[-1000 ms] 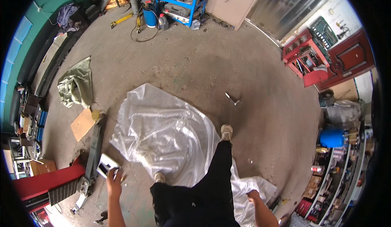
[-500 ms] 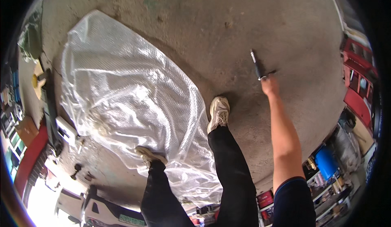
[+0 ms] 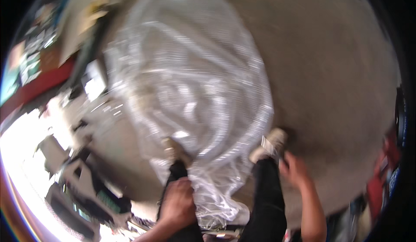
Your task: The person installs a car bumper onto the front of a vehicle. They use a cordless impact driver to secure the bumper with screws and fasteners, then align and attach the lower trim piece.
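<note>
My right hand is closed around a slim tool with a black grip and a silver shaft, beside my right shoe. Motion blur hides the tool's exact kind. The shaft points up and left, across the shoe in this view. My left hand is over my left leg near the knee, back of the hand up, its fingers hidden and smeared. A large sheet of clear bubble wrap lies crumpled on the floor, and my left shoe is on its near part.
Bare concrete floor runs along the right of the sheet. A white box-like object stands to its left, near a red edge and shelving. Blurred vehicle-like shapes show at the lower left, red items at the lower right.
My right hand has drawn back from the far floor to beside my right shoe, bringing the tool. My left hand has come into view over my leg. The view has turned left.
</note>
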A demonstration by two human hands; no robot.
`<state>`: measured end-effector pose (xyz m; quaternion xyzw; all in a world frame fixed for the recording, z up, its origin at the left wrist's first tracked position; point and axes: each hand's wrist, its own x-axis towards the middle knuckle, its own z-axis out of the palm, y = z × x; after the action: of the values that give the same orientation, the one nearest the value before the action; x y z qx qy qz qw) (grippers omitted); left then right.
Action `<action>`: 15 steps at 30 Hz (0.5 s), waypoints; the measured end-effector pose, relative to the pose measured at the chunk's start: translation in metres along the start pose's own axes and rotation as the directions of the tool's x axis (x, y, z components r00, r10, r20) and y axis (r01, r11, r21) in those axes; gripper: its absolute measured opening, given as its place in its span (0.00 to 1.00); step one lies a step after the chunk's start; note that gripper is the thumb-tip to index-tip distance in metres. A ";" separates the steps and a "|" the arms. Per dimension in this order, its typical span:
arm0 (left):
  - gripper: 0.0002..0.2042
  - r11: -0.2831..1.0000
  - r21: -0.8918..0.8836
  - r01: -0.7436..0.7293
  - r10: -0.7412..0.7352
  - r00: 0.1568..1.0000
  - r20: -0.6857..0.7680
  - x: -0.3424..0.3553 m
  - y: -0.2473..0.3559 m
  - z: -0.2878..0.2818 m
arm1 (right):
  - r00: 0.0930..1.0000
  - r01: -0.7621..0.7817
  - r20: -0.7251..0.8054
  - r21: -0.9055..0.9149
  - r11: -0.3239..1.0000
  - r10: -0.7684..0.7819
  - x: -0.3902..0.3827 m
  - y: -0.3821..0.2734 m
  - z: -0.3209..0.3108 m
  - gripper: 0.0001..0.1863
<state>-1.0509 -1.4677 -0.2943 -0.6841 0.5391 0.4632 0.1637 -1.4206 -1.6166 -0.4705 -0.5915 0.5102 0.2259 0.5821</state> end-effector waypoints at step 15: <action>0.14 0.763 -0.461 -0.453 -0.001 0.712 -0.702 -0.272 -0.253 -0.006 | 0.554 -0.117 0.754 0.491 0.863 -0.353 -0.246 -0.591 0.159 0.18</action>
<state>-0.8207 -1.2205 -0.1408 -0.7412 0.4681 0.3518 -0.3283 -0.9492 -1.5038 -0.0230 -0.2832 0.1747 0.2979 0.8947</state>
